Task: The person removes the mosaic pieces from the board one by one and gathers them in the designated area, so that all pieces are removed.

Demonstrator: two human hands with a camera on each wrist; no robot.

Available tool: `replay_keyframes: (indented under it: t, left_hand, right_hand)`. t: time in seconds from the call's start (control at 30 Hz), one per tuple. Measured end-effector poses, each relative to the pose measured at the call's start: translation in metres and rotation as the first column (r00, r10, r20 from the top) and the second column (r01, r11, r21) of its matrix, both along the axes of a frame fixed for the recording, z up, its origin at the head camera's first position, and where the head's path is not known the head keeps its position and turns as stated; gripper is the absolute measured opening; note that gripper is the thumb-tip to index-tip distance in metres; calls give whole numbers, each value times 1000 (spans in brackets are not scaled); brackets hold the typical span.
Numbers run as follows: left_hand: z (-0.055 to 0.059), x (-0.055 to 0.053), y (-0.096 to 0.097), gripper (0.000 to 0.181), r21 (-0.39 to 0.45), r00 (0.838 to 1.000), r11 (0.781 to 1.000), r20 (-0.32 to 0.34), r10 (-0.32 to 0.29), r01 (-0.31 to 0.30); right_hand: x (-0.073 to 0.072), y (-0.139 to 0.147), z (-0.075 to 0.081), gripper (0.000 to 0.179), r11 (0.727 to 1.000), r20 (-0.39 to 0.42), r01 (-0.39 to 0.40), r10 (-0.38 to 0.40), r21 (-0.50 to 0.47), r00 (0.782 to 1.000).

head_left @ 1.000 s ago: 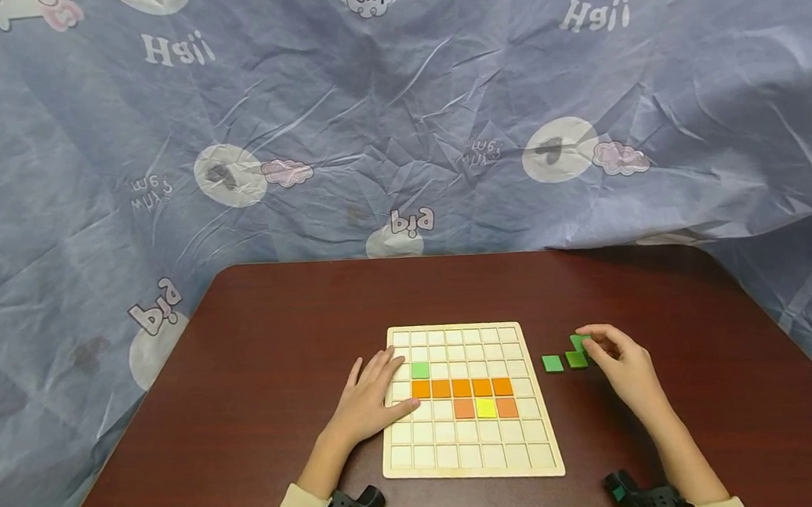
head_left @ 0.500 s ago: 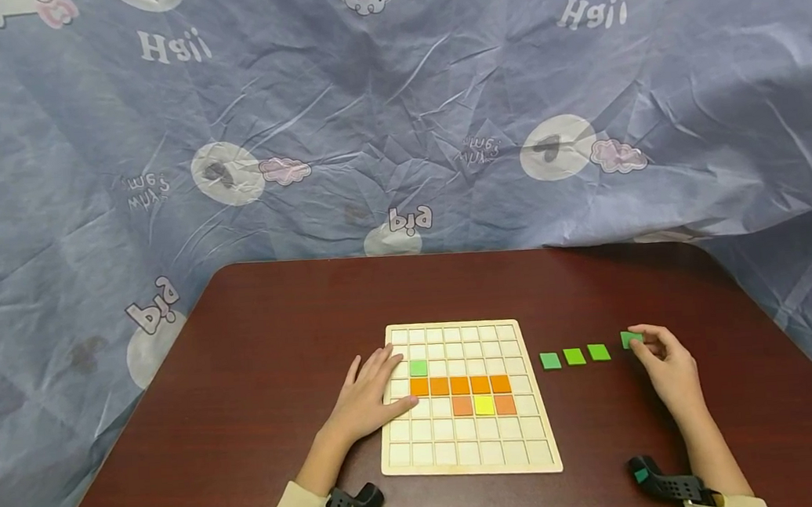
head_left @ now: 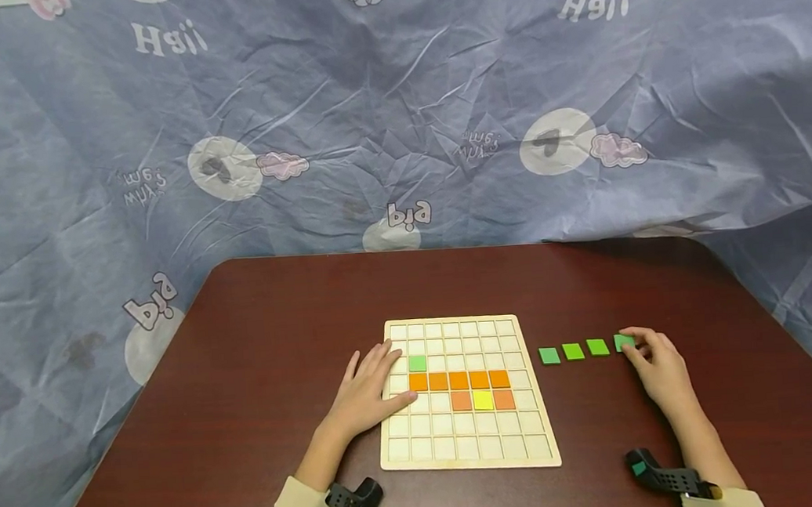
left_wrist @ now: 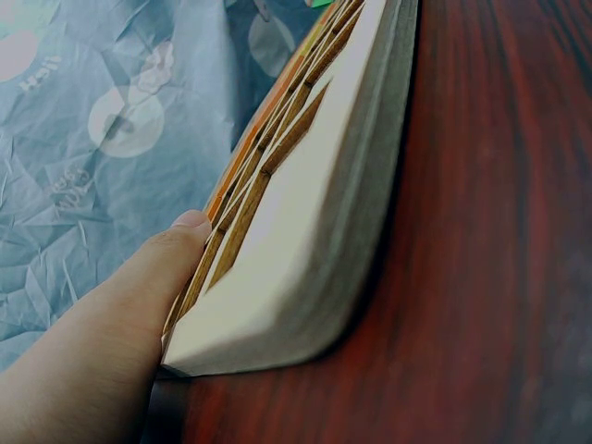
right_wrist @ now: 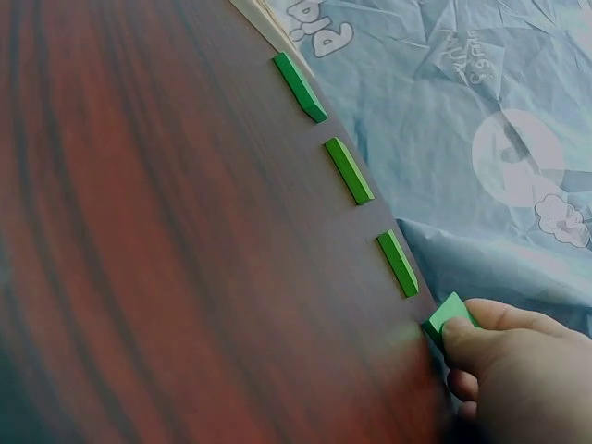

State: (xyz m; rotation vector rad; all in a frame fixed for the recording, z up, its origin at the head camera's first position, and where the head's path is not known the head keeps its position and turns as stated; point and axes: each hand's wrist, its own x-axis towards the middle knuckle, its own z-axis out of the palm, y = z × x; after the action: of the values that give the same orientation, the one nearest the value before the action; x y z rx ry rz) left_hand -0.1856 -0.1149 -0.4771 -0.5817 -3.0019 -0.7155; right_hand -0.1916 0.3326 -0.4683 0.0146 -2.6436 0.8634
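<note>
The held green tile (head_left: 619,341) is pinched between the thumb and fingers of the right hand (head_left: 657,367), at the right end of a short row. In the right wrist view its broad face is visible, so it seems to be tilted; whether its lower edge touches the table (head_left: 291,324), I cannot tell.

Compared with half a second ago, this tile is nearer to the other three green tiles (head_left: 573,351), which lie apart from each other in one line, and the gap to its neighbour is now smaller. I judge that the spreading of the tiles is almost finished, and only this last one is not yet released.

To the left of the row lies the wooden board (head_left: 472,464) with its square cells. One light green tile (head_left: 417,363) sits in it above the left end of five orange tiles (head_left: 459,381); below these are two salmon tiles (head_left: 461,401) with a yellow tile (head_left: 483,400) between them. This filling is the same as in the earlier pictures, so the board work seems to be waiting.

The left hand (head_left: 362,394) rests with spread fingers on the board's left edge and grips no tile. Behind the table hangs a blue printed cloth (head_left: 337,70).
</note>
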Motion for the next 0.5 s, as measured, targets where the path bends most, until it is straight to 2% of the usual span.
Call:
replay_keyframes:
  t: [0.2, 0.5]
  left_hand:
    - [-1, -1, 0, 76, -7, 1000, 1000, -6, -1, 1]
    - [-1, -1, 0, 77, -18, 1000, 1000, 2, 3, -3]
  right_hand:
    - [-1, 0, -2, 23, 999, -6, 7, -7, 45, 1000]
    - [-3, 1, -4, 27, 999, 30, -4, 3, 46, 1000]
